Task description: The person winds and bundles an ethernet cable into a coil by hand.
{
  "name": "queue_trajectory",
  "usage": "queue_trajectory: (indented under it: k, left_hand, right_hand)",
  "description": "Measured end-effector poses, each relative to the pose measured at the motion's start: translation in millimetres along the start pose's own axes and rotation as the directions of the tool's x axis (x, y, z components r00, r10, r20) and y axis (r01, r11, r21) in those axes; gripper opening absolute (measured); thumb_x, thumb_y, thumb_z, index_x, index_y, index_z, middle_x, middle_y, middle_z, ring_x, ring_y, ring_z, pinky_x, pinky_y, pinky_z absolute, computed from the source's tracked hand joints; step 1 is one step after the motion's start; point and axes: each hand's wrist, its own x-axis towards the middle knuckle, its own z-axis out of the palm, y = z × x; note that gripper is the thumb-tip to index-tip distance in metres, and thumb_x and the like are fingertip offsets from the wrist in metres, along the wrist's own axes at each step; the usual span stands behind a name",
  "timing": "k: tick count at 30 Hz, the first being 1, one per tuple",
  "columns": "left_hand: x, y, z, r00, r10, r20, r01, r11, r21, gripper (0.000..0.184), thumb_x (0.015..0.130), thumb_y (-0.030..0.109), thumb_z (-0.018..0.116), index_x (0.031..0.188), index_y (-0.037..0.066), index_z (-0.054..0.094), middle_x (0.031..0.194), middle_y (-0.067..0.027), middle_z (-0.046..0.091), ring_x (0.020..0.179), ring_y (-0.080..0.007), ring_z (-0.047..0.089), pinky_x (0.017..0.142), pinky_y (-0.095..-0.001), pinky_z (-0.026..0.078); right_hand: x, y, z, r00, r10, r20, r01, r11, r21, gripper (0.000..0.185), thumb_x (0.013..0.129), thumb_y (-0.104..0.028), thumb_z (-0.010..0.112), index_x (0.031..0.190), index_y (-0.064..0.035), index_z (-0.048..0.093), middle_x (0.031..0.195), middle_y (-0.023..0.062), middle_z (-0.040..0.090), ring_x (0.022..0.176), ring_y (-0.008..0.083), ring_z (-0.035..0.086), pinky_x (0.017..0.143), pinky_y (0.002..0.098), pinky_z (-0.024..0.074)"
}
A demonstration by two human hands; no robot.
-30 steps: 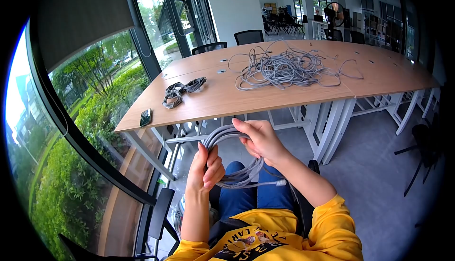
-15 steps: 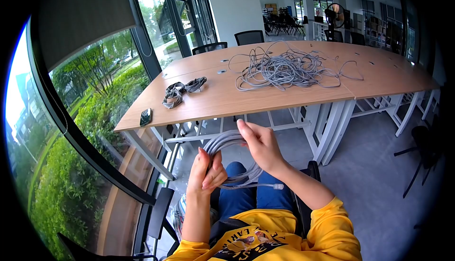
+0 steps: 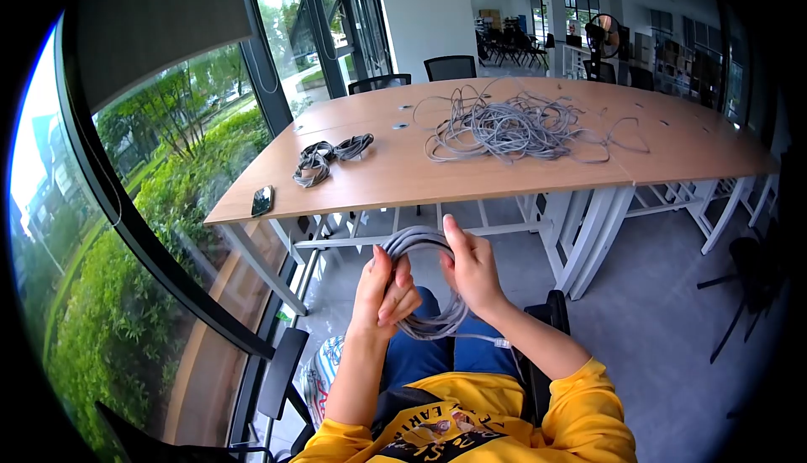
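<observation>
One coiled grey cable (image 3: 458,315), springy and light by its look, best gripped around all loops; held above the lap, off the tabletop's (image 3: 403,198) near edge, left hand (image 3: 384,292) closed, right hand (image 3: 476,276) loosely curled.

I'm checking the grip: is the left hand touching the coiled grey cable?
Touching; the head view shows the left hand wrapped around the coiled grey cable.

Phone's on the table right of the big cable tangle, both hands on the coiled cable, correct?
No: the head view shows the phone on the table, left of the big cable tangle. The left hand and right hand are on the coiled cable.
</observation>
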Motion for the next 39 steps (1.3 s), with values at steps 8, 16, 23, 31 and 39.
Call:
queue_trajectory:
  k: [8,16,23,31,39]
  left_hand:
    - [-5.1,1.1,5.5,0.988,-0.046,0.149,0.058,0.995,-0.079,0.047,0.089,0.034,0.031,0.103,-0.008,0.047,0.033,0.0056,0.028,0.025,-0.0023,0.02,0.028,-0.0163,0.016]
    - [-17.1,8.5,12.4,1.0,0.009,-0.022,-0.008,0.999,0.039,0.037,0.09,0.03,0.033,0.076,-0.001,0.047,0.035,0.005,0.028,0.026,-0.0027,0.019,0.029,-0.0171,0.016]
    - [-19.0,6.8,14.8,0.999,0.006,0.032,-0.007,0.999,0.04,0.036,0.09,0.029,0.033,0.076,-0.001,0.047,0.035,0.0053,0.029,0.026,-0.0022,0.019,0.029,-0.0177,0.016]
    - [-20.5,6.2,14.7,1.0,0.002,0.02,-0.003,1.0,0.026,0.035,0.09,0.027,0.032,0.076,-0.001,0.047,0.035,0.0053,0.03,0.027,-0.0019,0.02,0.029,-0.0177,0.016]
    - [-20.6,6.5,14.5,0.999,0.02,0.04,-0.02,1.0,0.006,0.036,0.09,0.027,0.032,0.075,-0.002,0.047,0.034,0.0049,0.029,0.026,-0.0024,0.02,0.028,-0.0176,0.017]
  right_hand:
    - [16.7,-16.5,-25.0,0.951,0.15,0.271,-0.124,0.986,-0.111,0.035,0.086,-0.032,0.043,0.067,-0.0024,0.05,0.054,0.0007,0.045,0.052,0.0071,0.044,0.05,0.0193,0.0354]
    - [-120.5,-168.9,-81.5,0.065,-0.778,0.626,0.485,0.572,0.661,0.023,0.081,-0.025,0.043,0.078,-0.0057,0.055,0.083,0.0058,0.053,0.076,0.0162,0.05,0.064,0.0281,0.0381]
    - [-136.2,-193.3,-74.5,-0.498,-0.443,0.745,0.545,0.509,0.667,0.024,0.078,-0.025,0.044,0.077,-0.0038,0.054,0.081,0.0077,0.052,0.074,0.0186,0.049,0.063,0.0305,0.0391]
    - [-140.0,-192.3,-71.9,-0.544,-0.376,0.75,0.567,0.493,0.659,0.021,0.076,-0.023,0.044,0.077,-0.0048,0.054,0.079,0.0073,0.052,0.073,0.0189,0.049,0.061,0.031,0.0384]
    - [-142.9,-192.6,-71.3,-0.565,-0.344,0.75,0.58,0.481,0.658,0.018,0.075,-0.021,0.045,0.076,-0.0057,0.054,0.078,0.0069,0.051,0.071,0.0192,0.048,0.06,0.0315,0.0377]
